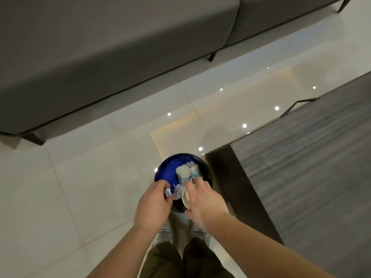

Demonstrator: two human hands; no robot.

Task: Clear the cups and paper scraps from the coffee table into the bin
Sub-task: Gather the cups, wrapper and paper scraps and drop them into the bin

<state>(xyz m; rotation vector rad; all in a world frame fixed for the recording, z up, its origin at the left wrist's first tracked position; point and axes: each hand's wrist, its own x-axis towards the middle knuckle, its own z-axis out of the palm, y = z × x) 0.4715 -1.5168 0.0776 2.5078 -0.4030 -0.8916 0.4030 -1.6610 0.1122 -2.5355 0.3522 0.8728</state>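
A: What lies nearest?

B: Two bare forearms reach down over the shoes and trouser legs. The left hand (pixel 153 205) curls its grip round a paper scrap (pixel 167 192) at the near rim of the bin (pixel 164 169). The right hand (pixel 202 199) is over the bin's right side; a cup (pixel 186 199) lies mouth up under its palm, but whether the grip is clenched on it or released I cannot tell.

A: And inside the bin?

B: A blue liner, another cup (pixel 183 174) standing upright, a second one (pixel 195 171) half hidden behind it, and crumpled scraps (pixel 177 190) between them.

A: Room around it?

B: The desk (pixel 311 167) corner stands just beside the bin on the right, its top cut off by the frame. Open tiled floor (pixel 90 177) spreads left and ahead.

A: Farther off?

B: A grey sofa (pixel 100 57) across the floor, its thin legs showing.
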